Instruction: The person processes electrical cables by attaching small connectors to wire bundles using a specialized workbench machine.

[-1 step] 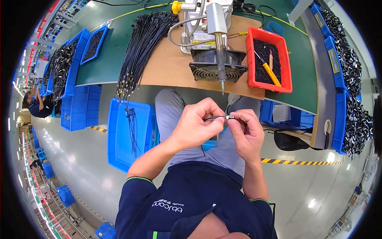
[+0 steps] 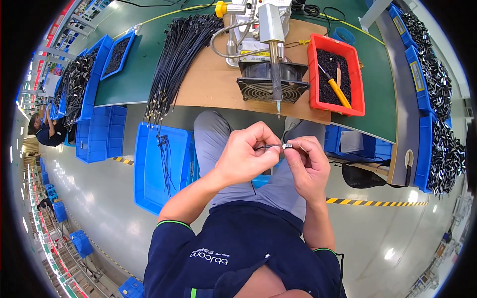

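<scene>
Above my lap, my left hand (image 2: 248,154) pinches a thin black cable (image 2: 266,146) between thumb and fingers. My right hand (image 2: 309,166) is closed at the cable's end, thumb and forefinger against a small silvery metal connector (image 2: 286,146). The fingertips partly cover the connector, so I cannot see how it is joined to the cable. Just beyond my hands, a pointed metal tip (image 2: 278,108) points down from an upright rod on the bench machine (image 2: 270,25).
A black fan (image 2: 253,92) stands behind the tip. Left of it lies a bundle of black cables (image 2: 174,64). A red bin (image 2: 361,89) holds small black parts and a yellow-handled tool (image 2: 339,93). Below the bench edge is a blue bin (image 2: 144,184) with several cables.
</scene>
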